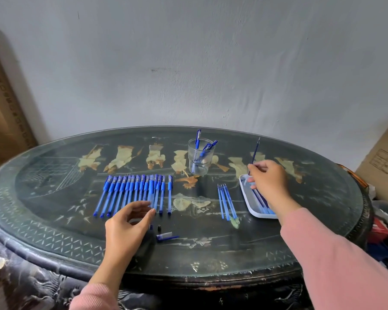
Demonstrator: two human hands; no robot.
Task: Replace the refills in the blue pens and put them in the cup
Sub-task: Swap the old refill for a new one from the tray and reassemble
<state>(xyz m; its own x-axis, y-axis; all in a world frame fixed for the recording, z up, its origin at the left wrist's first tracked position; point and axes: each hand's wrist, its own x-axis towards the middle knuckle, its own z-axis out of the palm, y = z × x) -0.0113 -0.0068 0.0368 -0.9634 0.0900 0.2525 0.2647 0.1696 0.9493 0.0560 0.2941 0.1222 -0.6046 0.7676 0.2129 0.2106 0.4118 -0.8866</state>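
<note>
Several blue pens (130, 193) lie in a row on the dark oval table (54, 198). My left hand (127, 224) hovers at the row's near end with curled, parted fingers, and I cannot tell whether it holds a pen barrel. A blue cap (166, 237) and a small black tip (159, 228) lie just to its right. My right hand (269, 180) pinches a blue refill (255, 152) upright over the white tray (248, 198), which holds more refills. Several loose refills (226, 201) lie left of the tray. The clear cup (199, 159) holds three pens.
A pale wall rises behind the table. A cardboard box (385, 157) stands at the right and a framed board (5, 108) leans at the left. Bags and clutter (383, 231) sit beyond the table's right edge.
</note>
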